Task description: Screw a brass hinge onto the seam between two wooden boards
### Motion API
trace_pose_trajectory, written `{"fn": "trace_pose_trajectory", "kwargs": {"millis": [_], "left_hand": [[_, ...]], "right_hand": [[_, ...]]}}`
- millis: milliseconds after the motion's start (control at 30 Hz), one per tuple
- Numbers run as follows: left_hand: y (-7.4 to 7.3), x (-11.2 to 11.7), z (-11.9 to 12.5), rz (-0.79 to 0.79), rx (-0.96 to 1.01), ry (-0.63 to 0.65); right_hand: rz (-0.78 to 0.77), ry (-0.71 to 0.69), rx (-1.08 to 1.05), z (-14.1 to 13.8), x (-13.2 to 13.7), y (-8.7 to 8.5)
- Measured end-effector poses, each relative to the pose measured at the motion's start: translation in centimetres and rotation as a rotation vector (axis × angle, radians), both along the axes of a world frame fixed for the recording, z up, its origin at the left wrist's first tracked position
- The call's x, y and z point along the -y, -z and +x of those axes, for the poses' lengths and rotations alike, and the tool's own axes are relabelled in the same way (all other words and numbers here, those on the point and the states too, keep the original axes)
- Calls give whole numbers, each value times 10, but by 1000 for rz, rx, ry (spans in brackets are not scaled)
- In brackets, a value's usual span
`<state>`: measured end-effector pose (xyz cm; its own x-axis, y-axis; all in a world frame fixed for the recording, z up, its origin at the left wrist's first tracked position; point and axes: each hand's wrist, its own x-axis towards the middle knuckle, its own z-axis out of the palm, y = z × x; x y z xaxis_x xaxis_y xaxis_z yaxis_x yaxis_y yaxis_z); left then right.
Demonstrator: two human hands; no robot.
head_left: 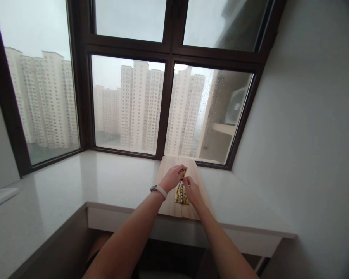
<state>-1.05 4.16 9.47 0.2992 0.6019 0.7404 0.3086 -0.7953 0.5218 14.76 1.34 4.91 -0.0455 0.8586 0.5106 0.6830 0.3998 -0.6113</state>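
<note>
Two pale wooden boards (168, 205) lie side by side on the white counter. Across their seam, near the front end, sits a brass-coloured hinge (182, 198). My left hand (174, 177), with a light-banded watch on its wrist, is closed round the yellow-and-black handle of a screwdriver (184, 173). The thin shaft slants down toward the hinge; I cannot tell whether its tip touches a screw. Beside the shaft, just above the hinge, my right hand (192, 190) has its fingers pinched together, and what they hold is too small to make out.
The white counter (119, 180) runs below dark-framed windows (128, 104) and bends toward me at the left. A white flat object (2, 197) lies at its far left. A plain wall (302, 128) bounds the right side. The boards reach back to the window frame.
</note>
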Motion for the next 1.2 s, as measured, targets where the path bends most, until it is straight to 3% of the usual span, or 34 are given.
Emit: {"fn": "trace_pose_trajectory", "kwargs": {"millis": [167,300,867,1200], "left_hand": [[3,-7,0,-62,67,-41],[8,-6,0,-81,86,-34],[10,5,5,-14,70,-117],[14,2,3,-72,141,-135]], "right_hand": [[-16,132,339,-3,11,42],[-52,121,482,-8,14,58],[-84,120,536,-8,10,64],[-109,124,517,-9,11,64]]}}
